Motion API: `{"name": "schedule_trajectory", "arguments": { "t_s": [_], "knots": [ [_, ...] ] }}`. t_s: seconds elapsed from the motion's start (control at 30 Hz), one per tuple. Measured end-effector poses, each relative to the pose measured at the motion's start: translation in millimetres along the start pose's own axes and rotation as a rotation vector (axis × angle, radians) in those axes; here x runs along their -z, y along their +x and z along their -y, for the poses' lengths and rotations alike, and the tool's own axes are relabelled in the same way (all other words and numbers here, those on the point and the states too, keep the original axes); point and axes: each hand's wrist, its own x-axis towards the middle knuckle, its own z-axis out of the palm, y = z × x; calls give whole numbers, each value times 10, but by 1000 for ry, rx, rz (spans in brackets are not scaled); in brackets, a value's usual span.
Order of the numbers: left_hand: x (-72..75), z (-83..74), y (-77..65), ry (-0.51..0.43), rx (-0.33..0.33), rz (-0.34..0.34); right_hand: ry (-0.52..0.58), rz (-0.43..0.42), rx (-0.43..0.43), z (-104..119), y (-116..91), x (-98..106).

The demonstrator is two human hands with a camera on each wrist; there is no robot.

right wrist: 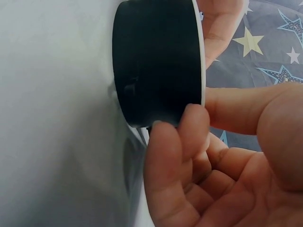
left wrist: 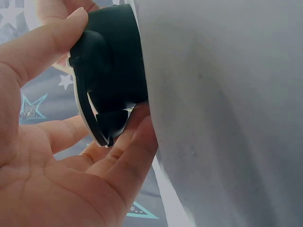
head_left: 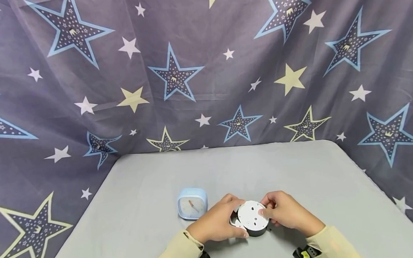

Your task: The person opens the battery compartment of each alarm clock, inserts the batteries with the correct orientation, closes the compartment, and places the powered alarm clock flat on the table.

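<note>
A round device (head_left: 250, 217) with a white disc face, small dark marks and a deep black side wall lies on the table, face up. From its left side sticks out a curved white-edged part, whose black underside shows in the left wrist view. My left hand (head_left: 219, 220) holds the device (left wrist: 118, 56) from the left, thumb near its front edge and fingers round the far side. With the thumb on the white face and fingers against the black wall (right wrist: 158, 61), my right hand (head_left: 288, 213) pinches the right edge. What kind of device it is, I cannot tell.
A light blue square alarm clock (head_left: 192, 203) stands just left of my left hand, behind the wrist. The grey tabletop (head_left: 143, 187) reaches back to a dark curtain (head_left: 192, 118) printed with stars, which also hangs along both sides.
</note>
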Motion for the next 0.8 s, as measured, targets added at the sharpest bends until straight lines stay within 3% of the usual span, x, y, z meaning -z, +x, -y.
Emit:
{"name": "schedule_trajectory", "arguments": {
  "t_s": [0.4, 0.8],
  "knots": [
    [-11, -8, -2, 5, -18, -7, -10, -18, 6, -18, -6, -11],
    [-1, -9, 7, 4, -1, 4, -143, -50, -21, 52, -8, -14]
  ]
}}
